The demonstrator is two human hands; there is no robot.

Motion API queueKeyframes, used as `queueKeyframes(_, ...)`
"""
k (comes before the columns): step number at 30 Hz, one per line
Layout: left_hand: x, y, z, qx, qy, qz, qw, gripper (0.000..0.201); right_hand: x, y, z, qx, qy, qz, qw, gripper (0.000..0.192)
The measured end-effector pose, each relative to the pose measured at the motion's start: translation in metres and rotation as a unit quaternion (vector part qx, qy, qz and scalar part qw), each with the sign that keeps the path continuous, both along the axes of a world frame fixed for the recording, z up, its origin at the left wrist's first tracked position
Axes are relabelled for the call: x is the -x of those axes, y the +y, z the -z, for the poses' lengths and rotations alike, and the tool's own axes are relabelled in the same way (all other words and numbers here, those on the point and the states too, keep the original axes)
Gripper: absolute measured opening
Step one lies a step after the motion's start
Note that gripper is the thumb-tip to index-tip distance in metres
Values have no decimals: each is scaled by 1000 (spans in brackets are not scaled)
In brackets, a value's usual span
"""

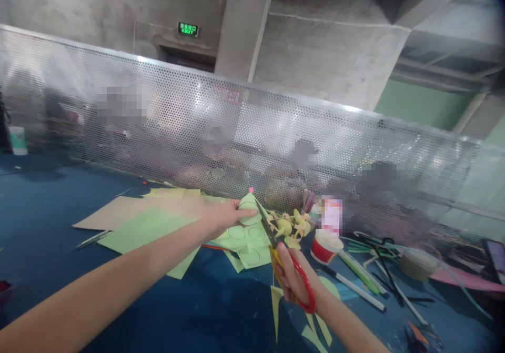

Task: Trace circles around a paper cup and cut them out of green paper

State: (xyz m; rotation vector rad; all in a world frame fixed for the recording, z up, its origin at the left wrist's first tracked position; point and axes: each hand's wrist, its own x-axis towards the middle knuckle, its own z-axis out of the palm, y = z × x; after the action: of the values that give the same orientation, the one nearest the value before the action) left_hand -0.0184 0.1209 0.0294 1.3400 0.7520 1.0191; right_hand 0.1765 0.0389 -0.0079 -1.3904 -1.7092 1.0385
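Red and yellow handles sit in the right hand (291,276), which is closed round the scissors (274,253). The left hand (229,217) pinches a pale green piece (248,204) between thumb and fingers, up in front of the person, with a small pink spot at its top. The blades point up and away along the right edge of the piece; whether any paper lies between them, I cannot tell.

Just below the piece lies a sheet (256,245) marked with circles. Left of it, partly under the left arm, a larger green sheet (145,232) overlaps tan paper (118,213), and a slim metal tool (92,239) lies beside them. Curled yellow cutouts (284,228) are heaped just right of the blades, next to a red and white cup (325,248). Pointed scraps (276,311) lie below the right hand.

Farther right are a white pen (361,290) with a dark end and a tangle of black strips (389,276). All this is on a blue table (158,316). Behind it, a tilted metal screen (165,116) runs across, people blurred beyond it. At far left stands a tub (18,141); above the screen, an exit sign (188,29) glows green.
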Motion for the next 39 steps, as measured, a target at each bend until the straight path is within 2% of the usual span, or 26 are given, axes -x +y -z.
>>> queueKeyframes(5,0,4,3,16,-23,5,1000,36,-2,2,5,0,16,3,1000,63)
queueKeyframes(16,1,12,11,22,-64,-34,997,36,1,1,6,24,40,38,998,62)
queueKeyframes(25,2,12,11,9,-54,-24,998,32,2,0,2,3,-1,-29,1000,79)
queueKeyframes(34,-3,1,7,9,-38,4,999,33,1,1,0,-20,-12,-35,999,81)
queueKeyframes(39,-5,-2,4,-4,-19,3,1000,33,6,-4,-8,3,9,-26,1000,80)
